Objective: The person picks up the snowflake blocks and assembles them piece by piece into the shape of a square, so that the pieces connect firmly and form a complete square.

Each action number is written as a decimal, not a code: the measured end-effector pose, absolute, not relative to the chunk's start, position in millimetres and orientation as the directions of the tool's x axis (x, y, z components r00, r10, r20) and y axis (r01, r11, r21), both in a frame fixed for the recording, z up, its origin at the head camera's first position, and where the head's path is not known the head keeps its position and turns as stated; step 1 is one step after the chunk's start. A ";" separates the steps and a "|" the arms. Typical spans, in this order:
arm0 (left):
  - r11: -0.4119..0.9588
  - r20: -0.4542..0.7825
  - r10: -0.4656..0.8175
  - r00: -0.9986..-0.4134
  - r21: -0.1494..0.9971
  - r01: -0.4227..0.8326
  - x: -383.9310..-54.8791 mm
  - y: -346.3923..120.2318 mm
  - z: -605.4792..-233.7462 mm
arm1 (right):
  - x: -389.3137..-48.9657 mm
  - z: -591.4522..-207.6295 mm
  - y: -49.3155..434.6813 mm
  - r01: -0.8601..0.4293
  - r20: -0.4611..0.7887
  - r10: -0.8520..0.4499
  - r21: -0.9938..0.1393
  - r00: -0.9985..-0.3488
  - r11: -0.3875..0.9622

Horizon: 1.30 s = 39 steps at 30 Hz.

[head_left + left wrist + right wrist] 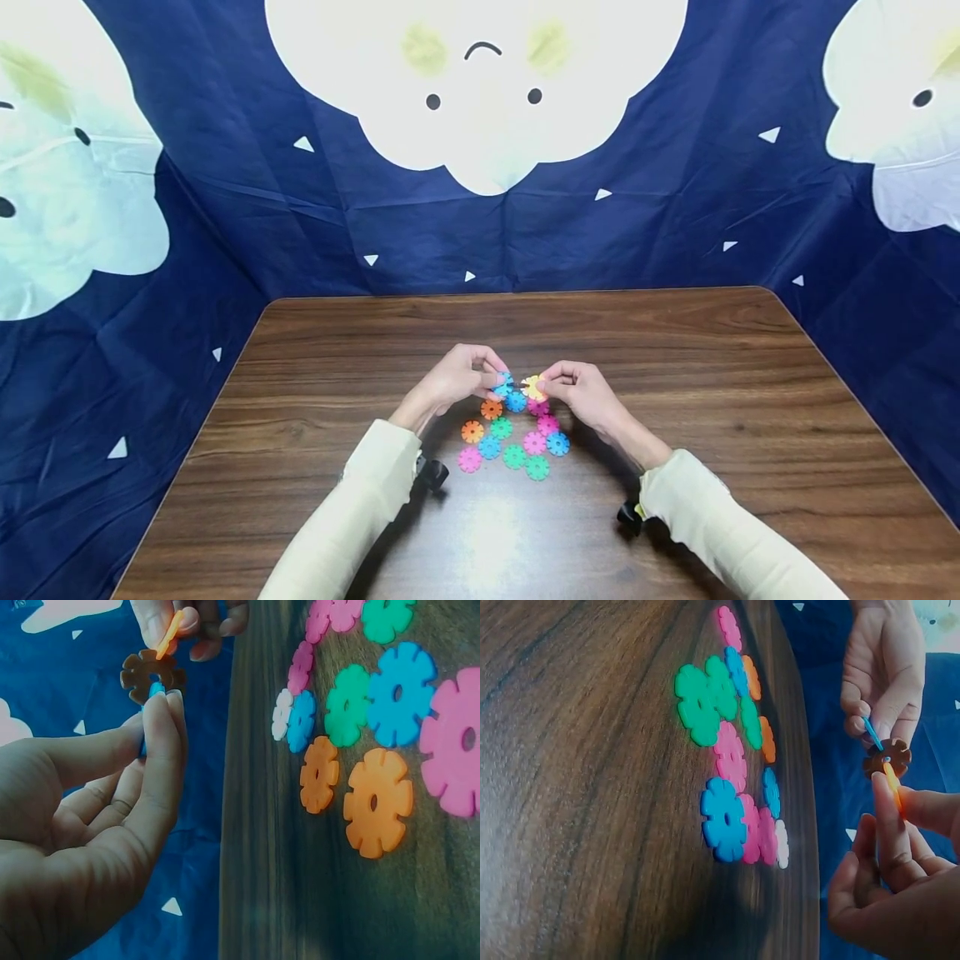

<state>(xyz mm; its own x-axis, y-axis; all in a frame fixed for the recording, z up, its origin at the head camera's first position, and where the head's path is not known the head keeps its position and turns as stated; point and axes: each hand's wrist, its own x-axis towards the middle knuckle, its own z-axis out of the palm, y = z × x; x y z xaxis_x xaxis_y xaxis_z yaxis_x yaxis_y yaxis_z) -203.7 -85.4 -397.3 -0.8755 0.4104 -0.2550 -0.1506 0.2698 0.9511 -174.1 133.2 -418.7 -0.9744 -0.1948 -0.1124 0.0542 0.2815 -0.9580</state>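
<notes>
My left hand (463, 375) pinches a light blue notched disc (502, 384) between thumb and fingertips, above the table. My right hand (588, 392) pinches a yellow notched disc (534, 387) facing it. Between the two is a brown notched disc (901, 754), seen nearly edge-on in the head view. In the right wrist view the blue disc (871, 731) meets the brown one's rim, and the yellow disc (892, 784) touches or overlaps it from the other side. Whether either is slotted in, I cannot tell. Fingers partly hide the blue and yellow discs.
Loose notched discs lie flat below my hands: orange (472, 432), green (537, 467), pink (469, 459), blue (558, 443) and a white one (282, 714). The brown wooden table (337, 358) backs onto a dark blue cloth (420, 242) with cloud prints.
</notes>
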 end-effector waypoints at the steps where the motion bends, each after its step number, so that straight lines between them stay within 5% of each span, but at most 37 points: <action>1: 0.268 -0.255 0.407 -0.877 0.951 -0.152 -203.8 -85.8 -396.8 | -174.3 -418.1 132.1 0.056 -0.112 -0.191 -0.959 -0.975 0.277; 24: 0.272 -0.245 0.351 -0.904 0.950 -0.152 -201.7 -83.0 -396.4 | -173.7 -418.6 119.6 0.110 -0.135 -0.099 -0.967 -0.986 0.228; 39: 0.187 -0.276 0.424 -0.863 0.959 -0.215 -210.6 -97.7 -399.8 | -180.2 -421.8 124.3 0.060 -0.118 -0.178 -0.951 -0.977 0.303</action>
